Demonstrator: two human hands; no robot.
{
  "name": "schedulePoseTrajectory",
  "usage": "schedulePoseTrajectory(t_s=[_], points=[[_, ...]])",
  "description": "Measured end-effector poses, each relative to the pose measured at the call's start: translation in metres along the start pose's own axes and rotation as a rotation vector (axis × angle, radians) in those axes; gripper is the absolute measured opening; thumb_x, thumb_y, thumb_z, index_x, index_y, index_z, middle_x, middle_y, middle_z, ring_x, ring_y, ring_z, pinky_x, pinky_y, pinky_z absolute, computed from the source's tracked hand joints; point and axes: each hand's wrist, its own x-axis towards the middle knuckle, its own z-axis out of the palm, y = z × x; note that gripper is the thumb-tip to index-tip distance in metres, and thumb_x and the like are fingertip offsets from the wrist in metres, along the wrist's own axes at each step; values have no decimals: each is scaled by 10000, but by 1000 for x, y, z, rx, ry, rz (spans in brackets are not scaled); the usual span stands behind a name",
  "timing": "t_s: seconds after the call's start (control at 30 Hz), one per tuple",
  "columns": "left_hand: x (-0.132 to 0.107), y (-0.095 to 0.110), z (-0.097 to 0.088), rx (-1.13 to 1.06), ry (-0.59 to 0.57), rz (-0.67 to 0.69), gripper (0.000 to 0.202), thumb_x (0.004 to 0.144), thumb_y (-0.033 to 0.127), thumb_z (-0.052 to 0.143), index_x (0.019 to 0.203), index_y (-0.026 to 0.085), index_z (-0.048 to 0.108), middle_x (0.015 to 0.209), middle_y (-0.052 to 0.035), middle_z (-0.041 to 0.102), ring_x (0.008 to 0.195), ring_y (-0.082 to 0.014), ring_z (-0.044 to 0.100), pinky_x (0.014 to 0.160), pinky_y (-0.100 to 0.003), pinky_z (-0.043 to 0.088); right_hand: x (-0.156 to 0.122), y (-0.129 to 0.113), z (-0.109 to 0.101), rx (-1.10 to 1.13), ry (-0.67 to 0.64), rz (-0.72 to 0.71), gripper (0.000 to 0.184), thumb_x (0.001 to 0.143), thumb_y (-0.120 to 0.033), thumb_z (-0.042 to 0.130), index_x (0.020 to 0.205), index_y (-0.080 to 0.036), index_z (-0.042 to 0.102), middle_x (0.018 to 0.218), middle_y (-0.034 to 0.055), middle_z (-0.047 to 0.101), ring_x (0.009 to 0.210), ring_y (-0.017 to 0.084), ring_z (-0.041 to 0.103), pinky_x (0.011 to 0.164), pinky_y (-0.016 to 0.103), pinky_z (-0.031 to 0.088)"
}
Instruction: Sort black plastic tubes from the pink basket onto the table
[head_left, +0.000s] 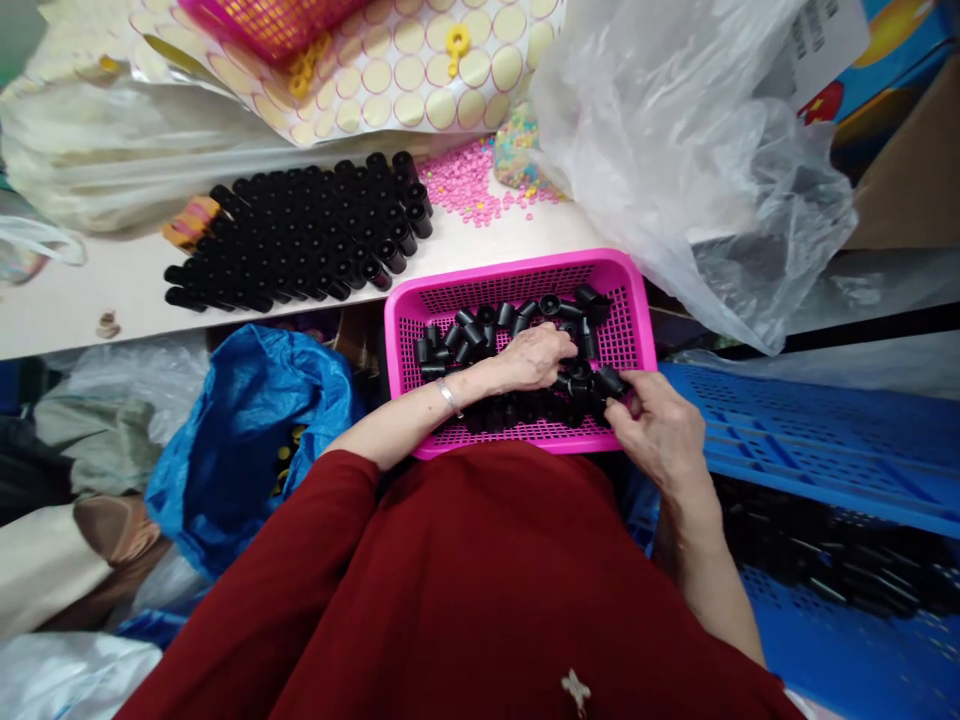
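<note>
A pink plastic basket (630,290) rests on my lap and holds several loose black tubes (480,328). My left hand (534,358) reaches into the basket with its fingers curled down among the tubes. My right hand (660,432) sits at the basket's near right corner, fingers pinched on a black tube (611,381). A silver bracelet (448,397) circles my left wrist.
On the white table (112,290) behind the basket stands a packed block of upright black tubes (300,235). Pink beads (469,185) lie scattered beside it. A clear plastic bag (690,160) bulges at the right, a blue bag (247,430) at the left, a blue crate (817,440) at the right.
</note>
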Motion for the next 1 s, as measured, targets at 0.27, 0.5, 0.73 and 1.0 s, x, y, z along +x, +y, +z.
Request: schedulePoseTrajectory(t_s=[0.27, 0.5, 0.73, 1.0], points=[[17, 11, 11, 92, -65, -34, 385, 805, 72, 502, 1122, 153, 706, 1252, -145, 599, 1145, -306, 539, 916, -423, 454, 4, -1, 13, -97, 11, -35, 317, 846, -247, 566, 1134, -204, 694, 1074, 124, 738, 983, 307, 665, 858, 444, 551], [20, -7, 13, 147, -65, -78, 476, 784, 24, 493, 1204, 148, 680, 1260, -138, 603, 1154, -292, 568, 978, -424, 466, 2, 12, 15, 701, 214, 266, 366, 728, -341, 770, 1067, -234, 681, 902, 29, 725, 730, 199, 691, 714, 389, 608], [17, -3, 9, 139, -64, -88, 482, 788, 44, 483, 1233, 146, 638, 1306, -150, 573, 1205, -299, 563, 1003, -430, 459, 0, 10, 8, 1063, 176, 344, 376, 635, -268, 847, 982, -233, 707, 872, 15, 743, 649, 152, 679, 629, 328, 604], [10, -11, 12, -598, 134, -180, 482, 666, 73, 690, 1138, 146, 621, 975, -38, 644, 928, -195, 599, 890, -362, 483, -3, 4, 11, 1130, 196, 331, 293, 703, -273, 816, 982, -226, 738, 1008, 60, 785, 709, 168, 701, 646, 342, 609]])
